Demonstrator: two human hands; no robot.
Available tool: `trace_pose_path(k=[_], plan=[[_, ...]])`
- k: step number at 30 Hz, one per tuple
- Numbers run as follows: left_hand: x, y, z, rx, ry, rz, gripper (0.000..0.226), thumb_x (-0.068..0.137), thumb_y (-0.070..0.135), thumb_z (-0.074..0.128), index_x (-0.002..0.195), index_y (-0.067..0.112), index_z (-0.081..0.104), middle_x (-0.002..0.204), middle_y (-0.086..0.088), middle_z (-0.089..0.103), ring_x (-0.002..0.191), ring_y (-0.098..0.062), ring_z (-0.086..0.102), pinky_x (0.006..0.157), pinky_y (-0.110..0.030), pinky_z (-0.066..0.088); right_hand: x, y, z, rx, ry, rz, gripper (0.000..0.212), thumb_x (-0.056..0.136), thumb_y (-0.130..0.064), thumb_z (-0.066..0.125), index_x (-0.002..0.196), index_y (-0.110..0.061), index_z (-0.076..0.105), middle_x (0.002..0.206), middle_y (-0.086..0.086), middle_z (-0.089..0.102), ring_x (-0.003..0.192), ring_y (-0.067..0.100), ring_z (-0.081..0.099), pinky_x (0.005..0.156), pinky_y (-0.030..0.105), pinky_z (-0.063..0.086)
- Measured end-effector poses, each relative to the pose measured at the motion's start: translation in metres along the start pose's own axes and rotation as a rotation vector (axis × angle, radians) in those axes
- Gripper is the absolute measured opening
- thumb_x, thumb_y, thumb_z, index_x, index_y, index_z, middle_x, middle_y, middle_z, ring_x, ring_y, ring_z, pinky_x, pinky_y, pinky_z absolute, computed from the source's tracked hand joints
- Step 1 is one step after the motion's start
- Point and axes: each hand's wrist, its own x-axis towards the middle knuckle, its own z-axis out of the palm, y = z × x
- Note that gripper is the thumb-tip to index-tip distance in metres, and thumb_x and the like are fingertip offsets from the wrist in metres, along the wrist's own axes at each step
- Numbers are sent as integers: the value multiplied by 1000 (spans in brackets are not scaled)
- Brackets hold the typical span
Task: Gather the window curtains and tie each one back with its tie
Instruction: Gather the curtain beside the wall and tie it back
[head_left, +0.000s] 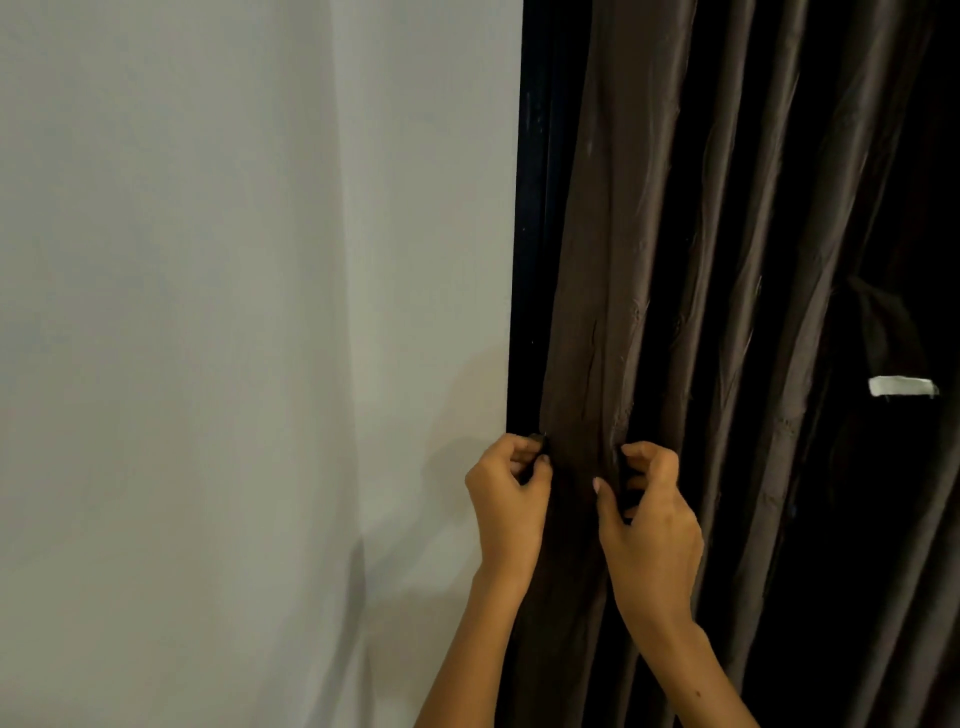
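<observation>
Brown curtain (587, 338) hangs vertical, bunched between my hands: left hand (506, 486) and right hand (647, 512) each pinch a dark tie (537, 441) end.

Wall (234, 312) left; frame (535, 208) beside it; curtain (649, 260) right of frame. Left hand (511, 496) and right hand (647, 512) flank gathered folds; label (903, 386) far right.

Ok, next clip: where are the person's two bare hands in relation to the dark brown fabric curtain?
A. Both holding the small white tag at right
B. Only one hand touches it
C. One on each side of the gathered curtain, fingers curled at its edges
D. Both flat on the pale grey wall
C: the left hand and right hand flank the gathered dark brown fabric curtain, fingers curled at its edges.
</observation>
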Motion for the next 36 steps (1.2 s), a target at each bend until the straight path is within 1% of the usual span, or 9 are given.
trace_pose_path(k=[8,13,16,20,24,27,29,31,36], plan=[[-28,0,-31,237,139,283,19,87,0,63,102,10,69,90,3,70,82,1,64,77,-3,47,-14,-14,18,62,32,47,72,76,-5,76,136,-11,38,122,7,59,100,18,62,67,24,49],[-41,0,-41,363,191,404,29,77,-11,68,98,9,73,95,-3,73,91,-9,67,85,-12,50,-29,-25,25,50,60,-148,38,81,-2,72,118,-3,63,112,9,63,93,19,64,68,21,50],[-43,1,-41,355,203,419,31,75,-9,71,101,7,73,104,-4,72,100,-14,68,86,-23,54,-35,-32,26,91,-60,-132,40,83,-1,69,121,-8,64,112,6,63,91,15,64,69,24,55],[-47,6,-40,197,202,342,26,79,16,75,104,11,72,105,1,71,98,-2,66,82,-16,54,-38,-42,26,352,-277,177,16,96,-37,49,108,-44,57,100,-12,67,82,3,67,67,30,56],[-45,6,-39,112,222,252,26,77,15,78,102,15,74,97,6,73,90,6,66,77,-13,54,-42,-36,21,289,-435,-25,26,94,-23,55,115,-37,62,109,-6,66,93,10,67,69,20,52],[-40,4,-39,140,254,259,20,78,9,76,98,14,75,89,8,74,83,7,67,73,-10,53,-41,-22,15,-4,-266,-309,37,85,-17,69,122,-13,65,133,9,55,123,25,52,90,34,51],[-41,2,-38,148,265,264,21,77,7,76,97,13,75,87,13,71,81,10,66,71,-5,50,-37,-14,10,22,-82,-242,35,90,-26,64,121,-13,64,143,15,45,139,28,33,108,42,37],[-45,1,-37,147,266,278,21,78,7,76,97,13,74,85,19,67,80,14,63,70,-2,47,-31,-9,6,42,-11,-115,40,93,-29,60,129,-11,58,150,15,35,144,27,23,110,43,32],[-55,3,-33,170,274,307,17,78,7,75,94,13,71,82,25,62,77,12,63,67,-1,45,-18,-3,15,148,-292,149,83,88,-55,44,152,-14,12,159,7,17,144,21,23,109,34,33]])
